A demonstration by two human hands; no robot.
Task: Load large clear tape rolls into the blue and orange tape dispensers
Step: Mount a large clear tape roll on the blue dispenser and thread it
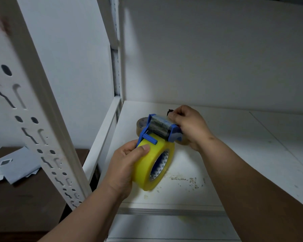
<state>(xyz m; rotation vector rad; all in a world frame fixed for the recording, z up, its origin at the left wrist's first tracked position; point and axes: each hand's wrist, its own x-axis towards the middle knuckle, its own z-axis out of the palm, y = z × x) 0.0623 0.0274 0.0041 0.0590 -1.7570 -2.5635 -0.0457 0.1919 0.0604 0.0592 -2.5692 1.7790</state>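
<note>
A large yellowish clear tape roll point(151, 165) sits in a blue tape dispenser point(157, 130), held above a white shelf point(234, 137). My left hand point(126, 163) grips the roll from the left, thumb on its outer face near the dispenser's blue handle. My right hand point(189, 126) has its fingers curled at the dispenser's right end, pinching something dark there. Behind the dispenser a brownish tape roll point(140, 123) lies on the shelf, mostly hidden. No orange dispenser is in view.
A white perforated shelf post point(33, 119) stands close on the left. Below it, a dark brown table point(24, 198) carries loose papers point(16, 165). The shelf has a stained patch point(187, 180) near its front edge point(164, 209). A white wall backs the shelf.
</note>
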